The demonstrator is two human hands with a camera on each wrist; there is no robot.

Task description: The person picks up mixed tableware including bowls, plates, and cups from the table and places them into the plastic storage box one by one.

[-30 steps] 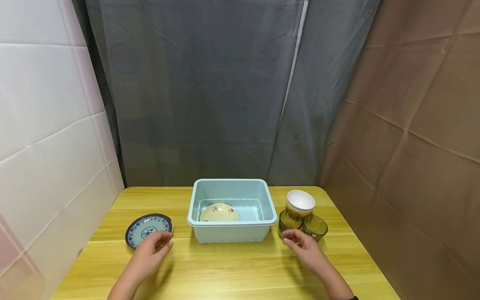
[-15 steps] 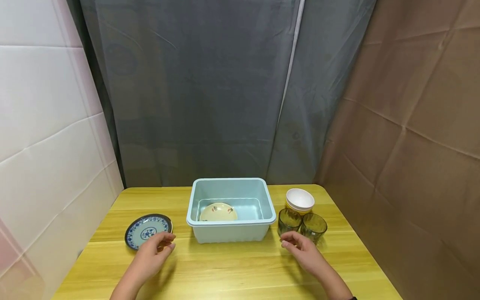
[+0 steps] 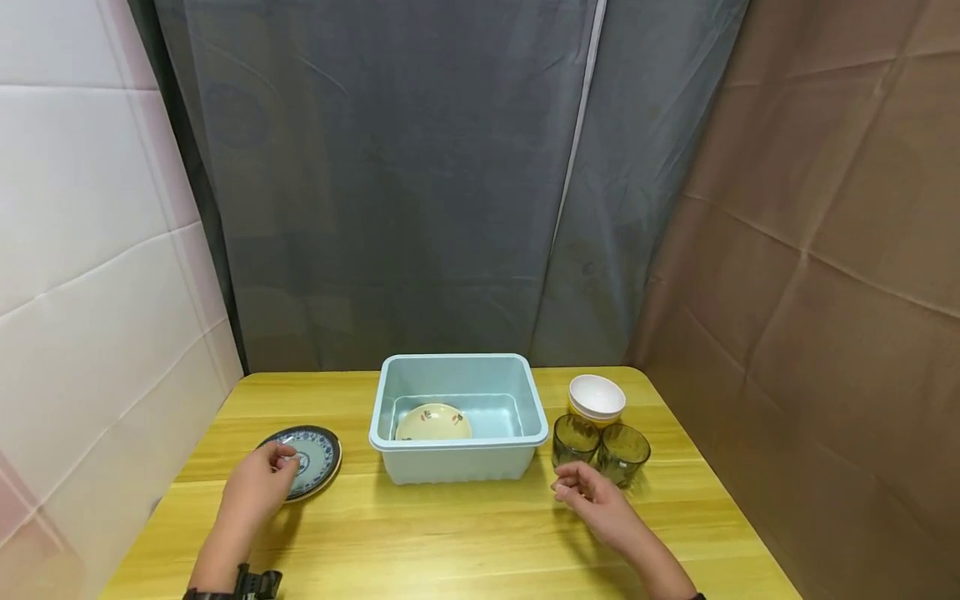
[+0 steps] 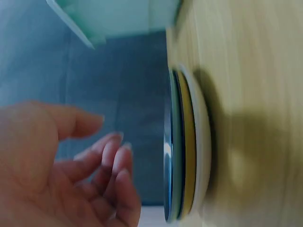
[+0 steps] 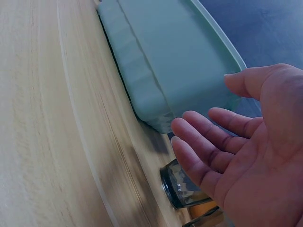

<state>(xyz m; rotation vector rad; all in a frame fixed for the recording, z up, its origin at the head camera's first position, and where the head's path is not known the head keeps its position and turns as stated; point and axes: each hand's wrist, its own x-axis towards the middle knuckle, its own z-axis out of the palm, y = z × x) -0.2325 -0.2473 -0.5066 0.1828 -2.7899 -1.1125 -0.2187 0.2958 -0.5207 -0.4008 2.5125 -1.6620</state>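
Observation:
Over the near left part of a stack of plates hovers my left hand (image 3: 258, 482), fingers loosely bent and holding nothing. The top plate (image 3: 318, 454) has a blue floral border and a dark rim. In the left wrist view, the plate stack (image 4: 189, 146) shows several layered edges, apart from the fingertips. My right hand (image 3: 596, 504) hangs relaxed just in front of two green glass cups, the left cup (image 3: 574, 438) and the right cup (image 3: 624, 454), and grips nothing. In the right wrist view, a gap lies between the fingers and the light blue bin (image 5: 165, 56).
The bin (image 3: 459, 463) stands mid-table with a cream floral plate (image 3: 433, 422) inside. Behind the cups are stacked bowls (image 3: 597, 396), white on top with yellow below. Curtains surround the wooden table (image 3: 435, 542) at the back and both sides.
My left hand has shifted left, from the plates' right edge to over their near left part, and a dark wristband has come into view. The right hand has barely moved.

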